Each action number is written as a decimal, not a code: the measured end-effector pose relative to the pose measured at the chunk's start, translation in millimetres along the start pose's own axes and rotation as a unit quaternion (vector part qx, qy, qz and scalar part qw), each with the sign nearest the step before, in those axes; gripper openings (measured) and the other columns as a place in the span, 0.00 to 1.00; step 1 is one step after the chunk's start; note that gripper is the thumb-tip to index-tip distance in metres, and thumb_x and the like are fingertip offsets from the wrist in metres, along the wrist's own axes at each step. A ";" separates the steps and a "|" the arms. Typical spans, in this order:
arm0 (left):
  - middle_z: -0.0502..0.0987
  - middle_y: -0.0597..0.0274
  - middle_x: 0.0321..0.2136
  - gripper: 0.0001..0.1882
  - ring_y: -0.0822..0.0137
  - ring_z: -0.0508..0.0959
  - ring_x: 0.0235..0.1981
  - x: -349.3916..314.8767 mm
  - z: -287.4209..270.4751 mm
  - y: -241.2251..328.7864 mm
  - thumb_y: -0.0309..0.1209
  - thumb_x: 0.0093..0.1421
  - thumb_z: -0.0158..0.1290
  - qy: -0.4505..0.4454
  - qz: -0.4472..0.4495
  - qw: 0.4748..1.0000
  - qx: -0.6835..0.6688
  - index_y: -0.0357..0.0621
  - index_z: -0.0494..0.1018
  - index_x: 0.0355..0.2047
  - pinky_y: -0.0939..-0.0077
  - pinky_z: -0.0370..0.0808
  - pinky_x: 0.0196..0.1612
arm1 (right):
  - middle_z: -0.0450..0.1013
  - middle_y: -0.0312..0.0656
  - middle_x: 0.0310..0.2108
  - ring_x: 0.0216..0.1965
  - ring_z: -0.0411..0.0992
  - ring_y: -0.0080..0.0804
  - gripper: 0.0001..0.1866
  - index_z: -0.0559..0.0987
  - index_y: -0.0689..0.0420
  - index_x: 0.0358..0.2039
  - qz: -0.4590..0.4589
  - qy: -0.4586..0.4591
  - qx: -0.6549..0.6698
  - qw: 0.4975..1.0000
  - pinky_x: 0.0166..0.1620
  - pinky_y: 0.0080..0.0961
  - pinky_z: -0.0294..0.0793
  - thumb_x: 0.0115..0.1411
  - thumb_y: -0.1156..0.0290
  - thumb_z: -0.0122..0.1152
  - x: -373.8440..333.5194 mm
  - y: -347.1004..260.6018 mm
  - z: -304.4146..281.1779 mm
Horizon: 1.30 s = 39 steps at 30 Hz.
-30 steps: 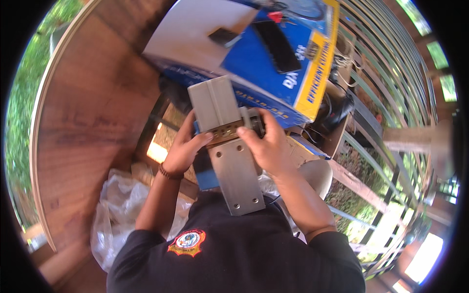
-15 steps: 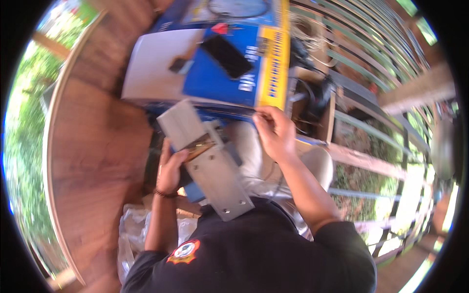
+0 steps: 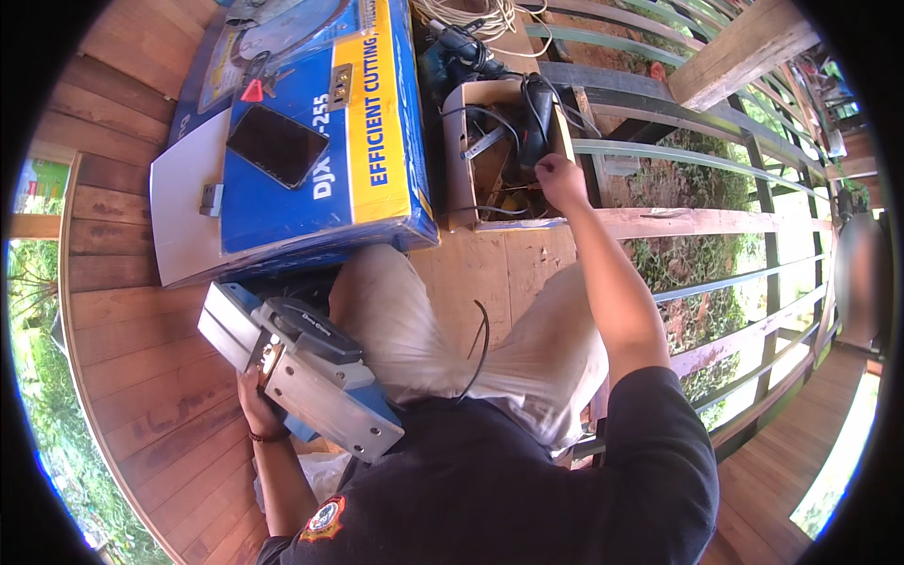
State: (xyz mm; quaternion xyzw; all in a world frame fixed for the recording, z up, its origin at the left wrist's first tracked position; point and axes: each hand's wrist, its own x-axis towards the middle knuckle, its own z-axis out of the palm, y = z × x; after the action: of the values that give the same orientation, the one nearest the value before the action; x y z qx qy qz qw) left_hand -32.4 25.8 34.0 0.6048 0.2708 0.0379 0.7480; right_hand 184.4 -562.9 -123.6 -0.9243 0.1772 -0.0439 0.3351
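Observation:
An electric planer [image 3: 325, 400] rests against my left side and thigh, its flat metal sole turned up and its blue body partly hidden. My left hand [image 3: 256, 391] grips it near the gap between the sole plates; most of the fingers are hidden under it. A black cord [image 3: 482, 348] lies over my lap. My right hand [image 3: 562, 182] reaches to the open cardboard box [image 3: 460, 179], fingers closed together at its right rim. Right by the fingertips is a black tool [image 3: 537, 118] standing in the box. Whether the fingers hold anything is too small to tell.
A large blue and yellow carton [image 3: 395, 217] stands ahead on the left, carrying a phone [image 3: 278, 146], a red piece [image 3: 252, 91] and small metal parts. Behind the open box lie a corded power tool [image 3: 461, 47] and a pale coiled cable [image 3: 490, 21]. Railing slats [image 3: 697, 221] run along the right.
My right hand has moved from the large carton's near corner to the open box. The planer has tilted with my left hand, showing its black side. The view has shifted right.

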 end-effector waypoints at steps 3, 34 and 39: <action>0.70 0.69 0.28 0.12 0.73 0.74 0.30 -0.3 -6.7 -0.6 0.37 0.69 0.54 -0.031 0.013 0.999 0.004 0.50 0.65 0.32 0.76 0.73 0.36 | 0.84 0.51 0.40 0.45 0.82 0.51 0.11 0.87 0.57 0.40 -0.052 -0.015 -0.037 0.998 0.51 0.45 0.81 0.63 0.65 0.63 13.2 11.6 23.0; 0.82 0.48 0.49 0.37 0.55 0.85 0.45 11.6 -48.5 0.8 0.52 0.66 0.57 -0.029 -0.008 0.995 0.094 0.27 0.72 0.60 0.60 0.83 0.47 | 0.83 0.51 0.43 0.49 0.80 0.54 0.12 0.87 0.50 0.42 -0.113 -0.296 -0.204 0.926 0.52 0.47 0.80 0.64 0.69 0.57 60.7 21.0 28.0; 0.82 0.46 0.49 0.30 0.54 0.85 0.47 3.5 -40.5 11.1 0.48 0.71 0.48 -0.052 0.019 0.993 0.103 0.31 0.74 0.57 0.58 0.84 0.49 | 0.83 0.49 0.45 0.51 0.80 0.53 0.14 0.87 0.49 0.44 -0.085 -0.297 -0.179 0.934 0.53 0.46 0.80 0.61 0.76 0.59 62.8 38.1 36.6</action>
State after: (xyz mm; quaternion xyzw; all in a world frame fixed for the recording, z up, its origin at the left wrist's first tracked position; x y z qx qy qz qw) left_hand -44.7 65.9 38.1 0.6847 0.2226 -0.0073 0.6940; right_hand 239.0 -590.3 -178.4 -0.9514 -0.0052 0.2371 0.1965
